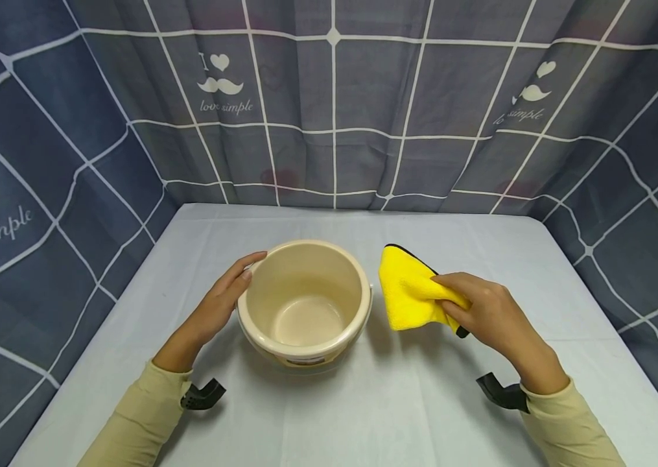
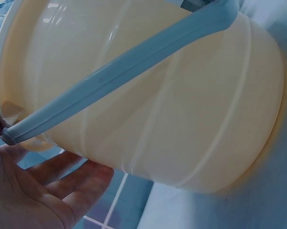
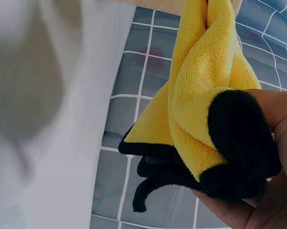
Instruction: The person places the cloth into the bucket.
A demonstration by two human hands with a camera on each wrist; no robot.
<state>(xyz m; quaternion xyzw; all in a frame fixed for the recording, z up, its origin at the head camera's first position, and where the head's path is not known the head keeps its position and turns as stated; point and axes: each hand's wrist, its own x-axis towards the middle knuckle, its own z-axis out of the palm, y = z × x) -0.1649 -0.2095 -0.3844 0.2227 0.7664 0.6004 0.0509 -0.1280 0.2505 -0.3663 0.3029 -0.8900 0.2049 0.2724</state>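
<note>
On the white-covered table (image 1: 364, 418), before the seated or standing person, a cream bucket (image 1: 308, 285) sits upright. The left hand (image 1: 220, 301) rests at its left rim, fingers nearly straight, touching the wall. Over to the bucket's right, just beside it, the right hand (image 1: 486, 308) pinches a black-edged yellow cloth (image 1: 410, 288) between thumb and fingers, held above the tabletop.

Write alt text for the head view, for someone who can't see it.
A person's right hand pinches a yellow, dark-edged cloth beside a cream bucket, while the left hand rests against the bucket's rim. The bucket stands upright on a white-covered table in front of a grey curtain with white grid lines.
</note>
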